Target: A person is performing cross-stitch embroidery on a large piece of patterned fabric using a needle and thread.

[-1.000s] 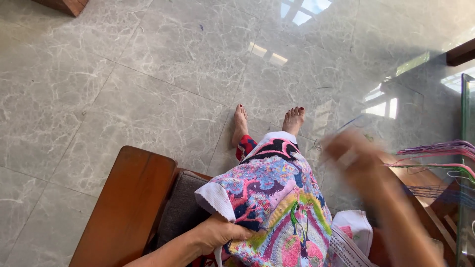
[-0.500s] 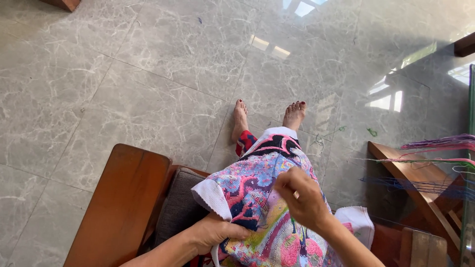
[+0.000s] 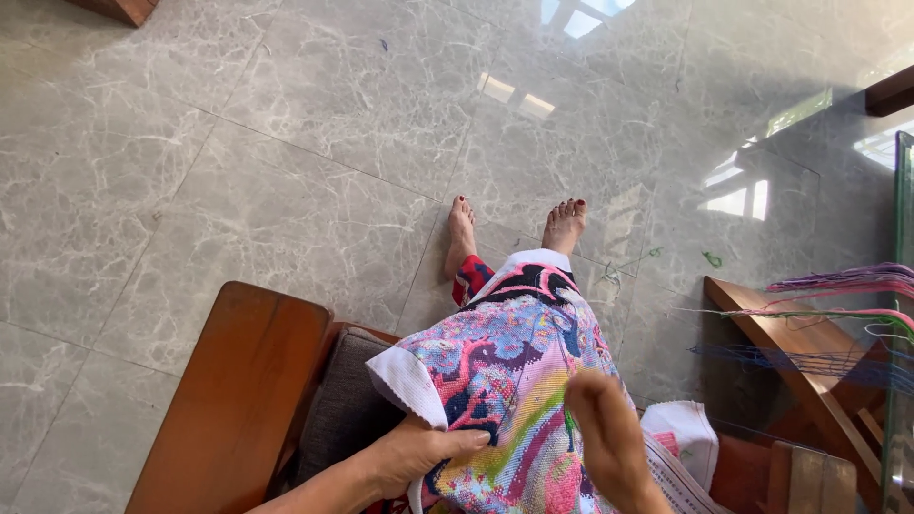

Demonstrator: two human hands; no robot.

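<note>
A large, many-coloured cross-stitch cloth [image 3: 505, 371] with a white border lies over my lap and hangs toward my bare feet [image 3: 514, 233]. My left hand [image 3: 424, 452] grips the cloth's near left edge, thumb on top. My right hand [image 3: 605, 433] is bunched over the middle of the cloth with its fingers pinched together; whatever it pinches is too small to see. I sit in a wooden armchair with a grey cushion [image 3: 347, 405].
A broad wooden armrest [image 3: 238, 400] is at my left. At the right, bundles of coloured thread [image 3: 838, 286] hang off a glass tabletop above a wooden frame [image 3: 781, 333]. Grey marble tiles [image 3: 286, 133] cover the floor. A folded white cloth [image 3: 685, 433] lies by my right thigh.
My right hand came in from out at the right, down and left onto the cloth. The left hand kept its hold on the cloth's edge.
</note>
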